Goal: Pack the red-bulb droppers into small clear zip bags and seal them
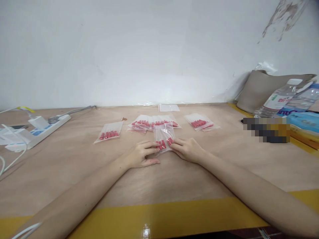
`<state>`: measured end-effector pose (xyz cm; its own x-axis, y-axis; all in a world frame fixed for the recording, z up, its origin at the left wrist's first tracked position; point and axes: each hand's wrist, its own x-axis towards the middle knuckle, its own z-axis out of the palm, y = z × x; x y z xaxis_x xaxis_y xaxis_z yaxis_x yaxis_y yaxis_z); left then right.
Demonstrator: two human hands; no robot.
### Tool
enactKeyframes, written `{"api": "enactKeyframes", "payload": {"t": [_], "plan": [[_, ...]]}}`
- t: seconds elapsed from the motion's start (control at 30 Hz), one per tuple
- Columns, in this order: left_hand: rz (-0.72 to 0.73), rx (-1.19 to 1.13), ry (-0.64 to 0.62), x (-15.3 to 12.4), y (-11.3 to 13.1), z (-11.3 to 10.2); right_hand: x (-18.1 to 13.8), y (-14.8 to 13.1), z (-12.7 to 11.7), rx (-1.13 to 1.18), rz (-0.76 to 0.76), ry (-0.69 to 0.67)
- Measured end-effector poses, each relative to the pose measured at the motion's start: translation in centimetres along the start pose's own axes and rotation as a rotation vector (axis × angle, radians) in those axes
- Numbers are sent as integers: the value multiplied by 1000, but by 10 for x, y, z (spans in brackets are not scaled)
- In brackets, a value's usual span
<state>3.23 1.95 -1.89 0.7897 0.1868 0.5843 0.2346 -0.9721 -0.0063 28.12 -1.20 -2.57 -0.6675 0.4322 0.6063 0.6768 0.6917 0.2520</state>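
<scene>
A small clear plastic bag with several short red pieces in it lies flat on the table in front of me. My left hand rests at its left side, fingertips on the bag over the red pieces and thumb spread away below. On the right side, my right hand has its fingers pressed together at the bag's edge, beside a red piece. What lies under those fingertips is partly hidden. Behind this bag are overlapping filled bags; one more filled bag lies to the left.
More filled bags lie at the right rear, and a flat white bag is near the wall. A power strip with cables stands left. At right are a water bottle, a blue pack and a blurred-out object.
</scene>
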Motion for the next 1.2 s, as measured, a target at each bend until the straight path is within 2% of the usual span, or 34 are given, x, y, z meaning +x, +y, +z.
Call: {"api": "enactKeyframes", "payload": {"t": [0.27, 0.4, 0.53, 0.73, 0.87, 0.93, 1.03, 1.1, 1.2], "plan": [[-55, 202, 57, 17, -14, 16, 12, 11, 19, 169, 268, -41], [-48, 244, 78, 15, -21, 18, 9, 19, 25, 292, 310, -38], [-25, 267, 140, 7, -23, 18, 2, 20, 24, 312, 300, 2], [41, 264, 207, 5, -18, 11, -5, 18, 21, 359, 248, 44], [102, 264, 218, 9, -15, 5, -7, 20, 21, 270, 201, 64], [131, 271, 218, 11, -15, 3, -9, 22, 17, 149, 123, 81], [198, 299, 207, 12, -11, 1, -10, 24, 3, -19, -84, 83], [232, 313, 200, 13, -6, 1, -10, 23, -7, -77, -203, 64], [229, 312, 177, 13, 1, 1, -10, 22, -16, -124, -303, 34]]}}
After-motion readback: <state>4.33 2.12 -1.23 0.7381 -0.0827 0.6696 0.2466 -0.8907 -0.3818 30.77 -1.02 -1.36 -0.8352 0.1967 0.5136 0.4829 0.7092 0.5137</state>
